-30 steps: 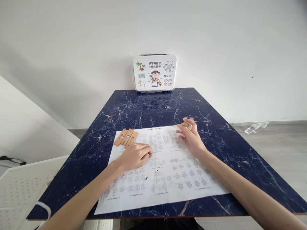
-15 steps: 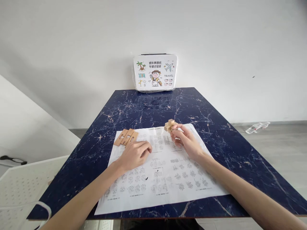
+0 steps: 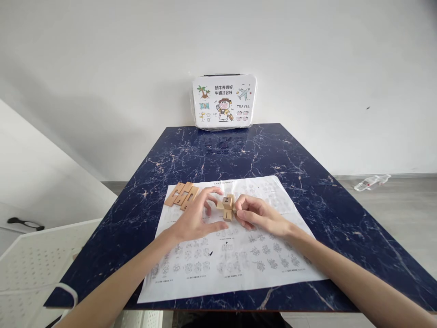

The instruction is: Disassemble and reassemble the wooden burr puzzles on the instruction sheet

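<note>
A small wooden interlocking puzzle (image 3: pixel 227 207), its block ends marked 2 and 1, is between my hands above the printed sheet. My right hand (image 3: pixel 261 214) pinches its right side with thumb and fingers. Close on its left, my left hand (image 3: pixel 198 214) has thumb and fingers spread apart around the puzzle without a visible grip. Beyond my left hand lie several flat wooden pieces (image 3: pixel 180 195) with slots and numbers, partly covered by that hand. The white instruction sheet (image 3: pixel 191 282) under both hands carries rows of small diagrams.
The table (image 3: pixel 221 159) has a dark blue marbled top. At its far edge a white case (image 3: pixel 224 102) with cartoon prints leans against the wall. A clear plastic bottle (image 3: pixel 372 182) lies on the floor at right; a white perforated surface (image 3: pixel 30 269) stands at left.
My right hand has brought the puzzle left and nearer, turning it so its numbers show. My left hand has opened and risen toward it. The view has shifted slightly.
</note>
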`<state>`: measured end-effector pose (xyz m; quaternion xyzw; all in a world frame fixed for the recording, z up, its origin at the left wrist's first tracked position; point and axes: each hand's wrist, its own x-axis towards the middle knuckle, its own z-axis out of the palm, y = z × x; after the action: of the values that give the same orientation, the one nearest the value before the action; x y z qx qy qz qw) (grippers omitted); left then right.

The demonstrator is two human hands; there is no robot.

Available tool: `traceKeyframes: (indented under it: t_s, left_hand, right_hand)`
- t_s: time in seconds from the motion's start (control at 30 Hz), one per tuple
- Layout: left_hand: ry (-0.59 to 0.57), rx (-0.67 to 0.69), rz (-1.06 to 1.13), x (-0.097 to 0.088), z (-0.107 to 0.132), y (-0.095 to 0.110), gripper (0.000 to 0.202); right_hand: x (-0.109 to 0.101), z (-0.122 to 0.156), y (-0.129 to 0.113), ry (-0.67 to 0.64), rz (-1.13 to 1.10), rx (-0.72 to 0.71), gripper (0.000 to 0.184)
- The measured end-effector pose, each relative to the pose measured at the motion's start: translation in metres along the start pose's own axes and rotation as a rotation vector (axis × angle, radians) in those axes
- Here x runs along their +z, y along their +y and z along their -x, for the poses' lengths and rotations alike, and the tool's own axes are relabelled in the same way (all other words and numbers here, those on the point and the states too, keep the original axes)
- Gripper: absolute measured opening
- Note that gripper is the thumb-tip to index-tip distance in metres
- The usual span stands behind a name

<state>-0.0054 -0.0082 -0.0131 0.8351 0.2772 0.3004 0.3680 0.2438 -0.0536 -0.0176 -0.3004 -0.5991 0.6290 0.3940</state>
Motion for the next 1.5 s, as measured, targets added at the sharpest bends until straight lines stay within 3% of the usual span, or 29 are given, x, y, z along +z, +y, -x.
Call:
traceKeyframes:
  t_s: [0.2,0.47,0.77,1.03,1.27,1.5]
  left_hand:
    - [-0.09,-0.022,0.012,-0.001,0.0,0.003,0.081]
    - [-0.069,-0.042,-0.045,-0.001,-0.001,0.009,0.066]
    - [0.042,-0.075,-0.033,-0.001,-0.001,0.004,0.067]
    - [0.047,-0.076,-0.014,0.0,0.0,0.002,0.069]
    - [0.022,0.001,-0.093,0.001,-0.001,0.004,0.065]
    - [-0.001,-0.007,-0.132,0.001,0.0,0.003,0.063]
  right_hand:
    - [0.001,0.002,-0.001,-0.081,0.018,0.016,0.033]
    - [0.0,0.002,0.0,-0.123,0.027,0.007,0.021]
    - [-0.001,0.002,-0.003,0.002,0.063,-0.04,0.036]
    - [0.0,0.0,0.001,0.101,0.061,-0.074,0.035]
    - [0.006,-0.001,0.005,0.179,0.294,-0.078,0.028]
    - [0.006,-0.001,0.012,0.214,0.37,-0.053,0.028]
